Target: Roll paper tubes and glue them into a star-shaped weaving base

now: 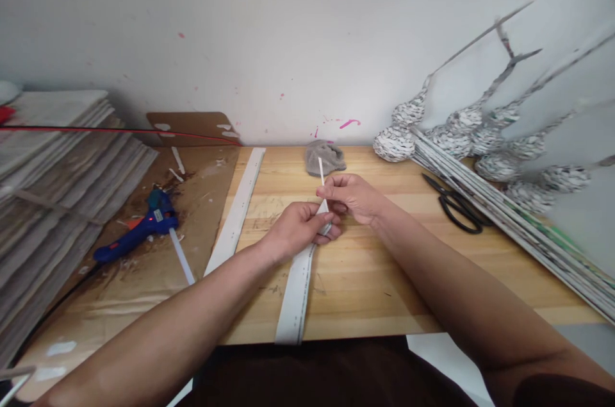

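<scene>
From where I stand, I see the left hand (302, 222) closed on a printed paper strip (294, 295), thumb on top, just above the middle of the tabletop (365, 279). The strip's upper end is folded to a point there, and its lower end hangs down to the tabletop's front edge. The right hand (354, 197), just beside the left, pinches a thin white stick (321, 170) rising from that fold; whether the two are one piece I can't tell. Beyond them a grey cloth (331, 154) lies crumpled near the wall. A second strip (243, 202) lies flat to the left, beside cardboard (192, 231) bearing a blue glue gun (132, 237). Over on the right, black scissors (456, 209) rest against a bundle of paper rods (509, 221), near woven paper balls (394, 143).
</scene>
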Demonstrator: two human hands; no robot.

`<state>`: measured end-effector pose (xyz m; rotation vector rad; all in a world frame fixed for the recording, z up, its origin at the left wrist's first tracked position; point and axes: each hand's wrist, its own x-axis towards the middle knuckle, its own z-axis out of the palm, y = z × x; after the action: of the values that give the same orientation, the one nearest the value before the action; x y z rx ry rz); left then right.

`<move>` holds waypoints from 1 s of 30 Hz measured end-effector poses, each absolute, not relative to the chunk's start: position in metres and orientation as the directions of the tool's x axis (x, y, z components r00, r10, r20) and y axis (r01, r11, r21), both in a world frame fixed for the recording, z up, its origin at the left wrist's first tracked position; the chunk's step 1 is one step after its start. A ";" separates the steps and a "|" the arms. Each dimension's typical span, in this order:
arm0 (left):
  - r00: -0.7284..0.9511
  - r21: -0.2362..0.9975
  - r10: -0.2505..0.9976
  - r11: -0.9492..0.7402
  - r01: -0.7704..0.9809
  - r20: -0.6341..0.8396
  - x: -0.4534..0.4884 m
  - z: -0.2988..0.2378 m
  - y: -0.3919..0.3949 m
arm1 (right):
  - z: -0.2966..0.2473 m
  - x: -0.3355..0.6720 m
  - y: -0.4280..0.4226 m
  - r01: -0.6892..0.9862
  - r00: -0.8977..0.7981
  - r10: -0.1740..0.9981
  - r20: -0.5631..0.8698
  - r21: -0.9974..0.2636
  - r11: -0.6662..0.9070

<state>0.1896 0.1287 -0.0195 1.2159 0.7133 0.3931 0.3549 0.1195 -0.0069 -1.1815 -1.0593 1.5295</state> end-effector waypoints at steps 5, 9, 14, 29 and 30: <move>0.716 0.938 0.632 0.333 0.094 -0.296 0.189 -0.018 0.128 | -0.007 0.356 0.120 -0.125 -0.219 0.954 -0.205 -0.964 -0.235; 0.720 0.942 0.632 0.324 0.089 -0.286 0.189 -0.018 0.128 | -0.008 0.356 0.121 -0.163 -0.128 0.972 -0.199 -0.962 -0.218; 0.724 0.937 0.623 0.336 0.094 -0.296 0.189 -0.017 0.127 | -0.007 0.357 0.120 -0.168 -0.137 0.969 -0.205 -0.959 -0.226; 0.728 0.933 0.615 0.348 0.095 -0.303 0.189 -0.020 0.127 | -0.007 0.356 0.120 -0.139 -0.137 0.969 -0.203 -0.965 -0.222; 0.727 0.936 0.619 0.338 0.093 -0.296 0.189 -0.020 0.127 | -0.007 0.355 0.120 -0.140 -0.092 0.977 -0.193 -0.969 -0.205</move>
<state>0.1894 0.1271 -0.0201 1.1966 0.7100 0.3831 0.3548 0.1196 -0.0072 -1.2026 -1.0507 1.4809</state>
